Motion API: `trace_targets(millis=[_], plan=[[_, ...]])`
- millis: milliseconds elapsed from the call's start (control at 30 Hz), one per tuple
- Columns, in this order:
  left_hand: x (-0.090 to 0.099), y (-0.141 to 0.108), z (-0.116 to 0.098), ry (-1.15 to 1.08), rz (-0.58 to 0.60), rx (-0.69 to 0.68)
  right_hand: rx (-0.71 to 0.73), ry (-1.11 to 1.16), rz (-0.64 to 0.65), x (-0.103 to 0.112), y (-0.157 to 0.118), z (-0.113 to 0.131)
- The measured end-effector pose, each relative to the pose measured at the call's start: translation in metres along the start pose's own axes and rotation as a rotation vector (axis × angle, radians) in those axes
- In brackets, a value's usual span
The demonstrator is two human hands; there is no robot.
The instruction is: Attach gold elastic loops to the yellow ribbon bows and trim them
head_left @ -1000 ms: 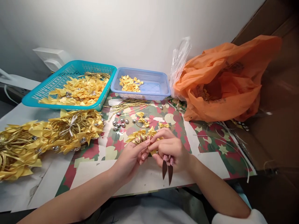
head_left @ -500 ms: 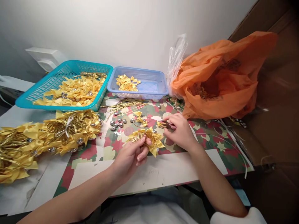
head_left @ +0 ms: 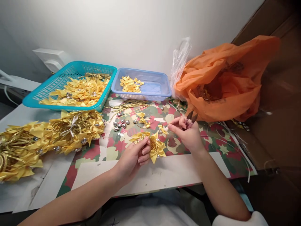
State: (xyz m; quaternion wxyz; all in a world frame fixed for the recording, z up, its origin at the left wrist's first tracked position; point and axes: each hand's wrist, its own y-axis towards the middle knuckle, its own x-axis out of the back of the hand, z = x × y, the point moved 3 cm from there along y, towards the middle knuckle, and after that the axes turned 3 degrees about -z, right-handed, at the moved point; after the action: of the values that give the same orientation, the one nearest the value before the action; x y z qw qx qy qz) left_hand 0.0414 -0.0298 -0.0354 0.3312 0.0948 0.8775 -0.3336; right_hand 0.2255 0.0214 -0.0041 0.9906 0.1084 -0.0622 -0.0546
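Yellow ribbon bundle (head_left: 157, 148) sits low over the patterned table covering (head_left: 110, 147), middle of the work area, its gold loops pinched between thumb and curled fingers of the left hand (head_left: 134, 153). Right hand (head_left: 189, 135): thumb and index pinch what looks like the thin cord of 1 small bow (head_left: 162, 129); pointed blades (head_left: 192, 116) stick up from the same hand.

Risks, my guess: blades could nick ribbon or skin if that wrist turns, since 1 hand manages both. Slack left grip could let loops fan out and tangle. A sleeve or cord brushing the loose silver bells (head_left: 123, 122) might roll them away.

Containers: teal basket (head_left: 63, 109), heaped with yellow bows, some silver bells, gold cords at back. Blue basket (head_left: 150, 94), small bows bunched on its left side. Orange bag (head_left: 211, 73), mouth open, gold bits inside, too dark to identify.
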Motion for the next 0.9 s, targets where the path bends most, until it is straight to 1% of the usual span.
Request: trace_targets(millis=[133,367,600,667,733,800,900], plan=[[0.001,0.001,0.000,-0.013,0.009,-0.003,0.032,-0.007,0.014,-0.002,-0.004,0.002],[0.000,-0.002,-0.002,0.016,-0.015,0.018,0.056,-0.030,0.018,-0.003,-0.008,0.008],[-0.004,-0.003,-0.001,0.063,-0.011,-0.043,0.047,-0.087,0.030,-0.002,-0.012,0.015],[-0.006,-0.004,-0.001,0.082,0.008,-0.070,0.083,-0.082,0.104,-0.007,-0.015,0.019],[-0.007,-0.005,-0.001,0.102,0.033,-0.081,0.163,-0.075,0.233,-0.016,-0.021,0.022],[-0.006,-0.005,0.000,0.124,0.030,-0.073,0.299,-0.106,0.365,-0.026,-0.027,0.024],[-0.005,-0.004,0.000,0.151,-0.002,-0.075,0.529,-0.202,0.469,-0.035,-0.036,0.022]])
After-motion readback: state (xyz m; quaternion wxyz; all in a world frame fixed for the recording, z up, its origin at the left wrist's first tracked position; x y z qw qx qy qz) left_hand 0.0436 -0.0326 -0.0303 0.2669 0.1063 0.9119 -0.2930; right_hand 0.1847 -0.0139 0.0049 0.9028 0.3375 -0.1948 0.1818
